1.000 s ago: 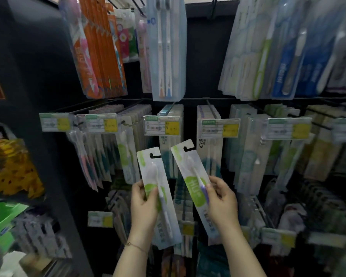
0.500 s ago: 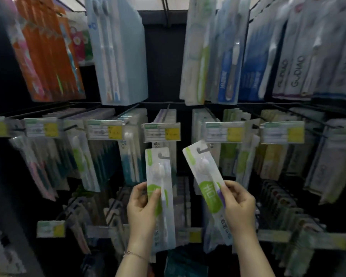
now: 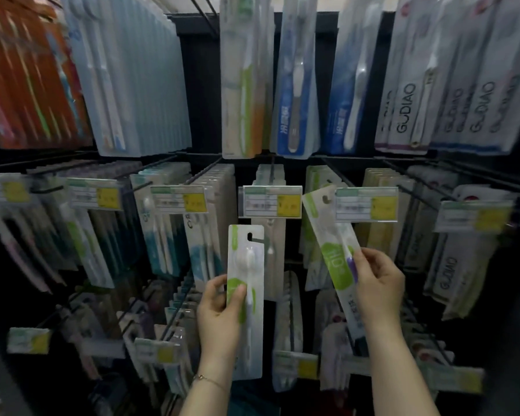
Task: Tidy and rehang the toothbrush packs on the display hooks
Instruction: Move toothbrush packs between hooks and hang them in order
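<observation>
Dim overall, with light falling from above: the pale blue packs [image 3: 138,85] up top are brightest, with soft glare on a blue pack [image 3: 357,76], while lower down and at far left everything sinks to near black. Motion blur smears the orange packs [image 3: 27,85] and price tags [image 3: 367,204]. The edges fan outward. Sharpest are the left hand [image 3: 219,307], the right hand [image 3: 379,283] and the left pack [image 3: 246,265] and right pack [image 3: 327,235] they hold.

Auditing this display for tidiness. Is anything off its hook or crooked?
Yes, two green-and-white packs are not hanging. The left hand holds the upright pack; the right hand pinches the tilted pack, its top leaning left beside a price tag.
</observation>
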`<act>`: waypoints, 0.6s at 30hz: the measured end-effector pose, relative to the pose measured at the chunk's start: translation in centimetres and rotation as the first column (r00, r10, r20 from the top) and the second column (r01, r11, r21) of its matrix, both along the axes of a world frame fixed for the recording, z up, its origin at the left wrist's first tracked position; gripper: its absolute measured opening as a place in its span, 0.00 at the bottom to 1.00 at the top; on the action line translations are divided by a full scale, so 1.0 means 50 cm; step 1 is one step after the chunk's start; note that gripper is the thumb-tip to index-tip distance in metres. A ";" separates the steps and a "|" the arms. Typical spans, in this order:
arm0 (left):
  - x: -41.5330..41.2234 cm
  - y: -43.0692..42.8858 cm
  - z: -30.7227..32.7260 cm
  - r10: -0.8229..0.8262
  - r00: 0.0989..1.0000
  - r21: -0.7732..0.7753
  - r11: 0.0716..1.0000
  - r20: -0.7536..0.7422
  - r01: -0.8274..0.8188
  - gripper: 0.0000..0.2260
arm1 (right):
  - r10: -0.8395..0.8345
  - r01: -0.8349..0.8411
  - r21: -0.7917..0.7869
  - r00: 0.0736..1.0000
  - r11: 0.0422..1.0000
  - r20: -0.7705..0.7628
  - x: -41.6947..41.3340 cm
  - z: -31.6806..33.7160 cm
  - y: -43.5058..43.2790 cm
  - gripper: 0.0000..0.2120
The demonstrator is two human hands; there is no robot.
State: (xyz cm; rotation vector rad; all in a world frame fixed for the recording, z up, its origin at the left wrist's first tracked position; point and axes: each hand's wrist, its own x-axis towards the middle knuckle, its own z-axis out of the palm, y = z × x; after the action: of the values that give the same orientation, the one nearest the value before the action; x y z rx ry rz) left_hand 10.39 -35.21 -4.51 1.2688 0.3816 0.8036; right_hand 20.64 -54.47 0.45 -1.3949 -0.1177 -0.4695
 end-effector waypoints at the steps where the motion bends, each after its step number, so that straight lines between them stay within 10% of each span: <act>1: 0.001 -0.005 0.000 0.006 1.000 0.003 1.000 -0.004 -0.006 0.07 | -0.002 0.002 -0.014 1.000 1.000 -0.001 0.002 0.000 -0.004 0.06; 18: -0.005 -0.062 0.007 0.031 0.999 -0.038 0.999 0.041 -0.029 0.07 | -0.001 0.002 0.050 1.000 0.999 -0.024 0.017 0.018 -0.033 0.07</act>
State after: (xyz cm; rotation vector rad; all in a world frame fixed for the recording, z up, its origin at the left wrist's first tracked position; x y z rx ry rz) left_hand 10.16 -38.29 -4.18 1.2122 0.3814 0.8434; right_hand 21.49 -56.11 1.33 -1.3517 -0.0849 -0.4535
